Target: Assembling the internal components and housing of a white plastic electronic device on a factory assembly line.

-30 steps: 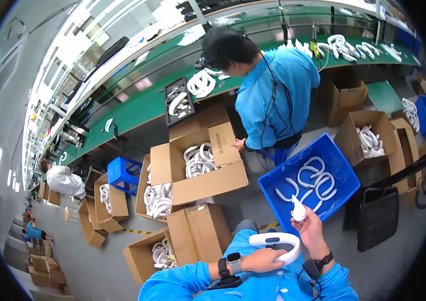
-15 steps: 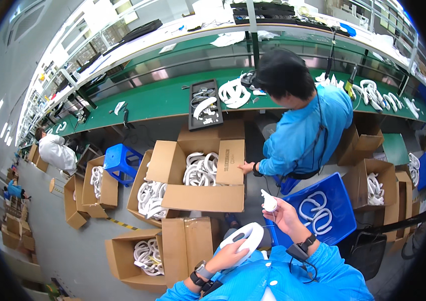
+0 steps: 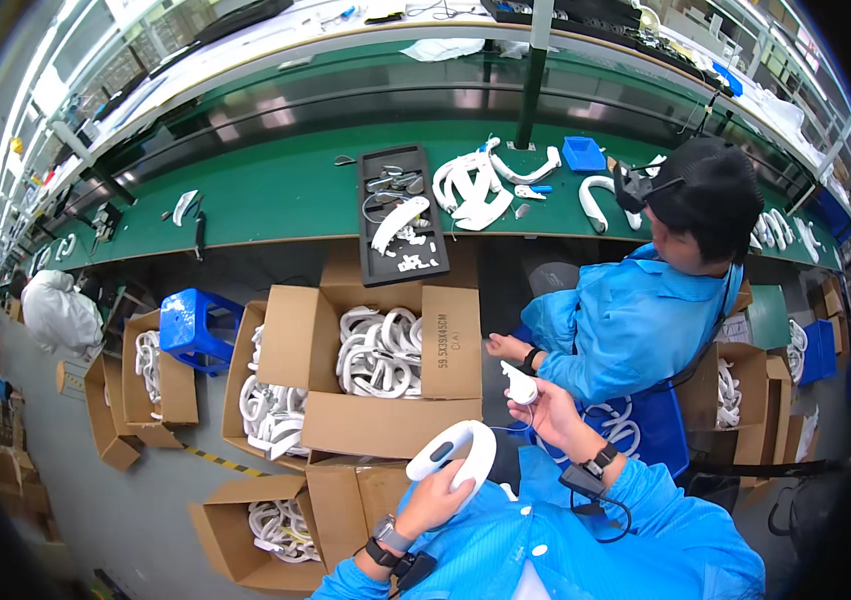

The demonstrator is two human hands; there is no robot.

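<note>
My left hand (image 3: 435, 497) is closed around one arm of a white U-shaped plastic housing (image 3: 475, 440), which looks like a neck massager shell with a dark oval patch on it. Pinched in my right hand (image 3: 553, 415) is a small white plastic end piece (image 3: 519, 384). A thin wire (image 3: 513, 429) runs between the two parts. Both are held up in front of my body, apart from each other. Just beyond my hands stands an open cardboard box (image 3: 375, 425) filled with similar white curved parts (image 3: 380, 350).
A co-worker (image 3: 635, 310) in blue sits close at the right, by a blue bin (image 3: 660, 420) with white parts. More part-filled boxes (image 3: 235, 510) and a blue stool (image 3: 195, 325) stand left. The green bench (image 3: 275, 200) carries a black tray (image 3: 375, 260) and white housings.
My view has shifted, and the parts in my hands are held a little higher. The co-worker has turned toward the right, and their hand has come off the box flap.
</note>
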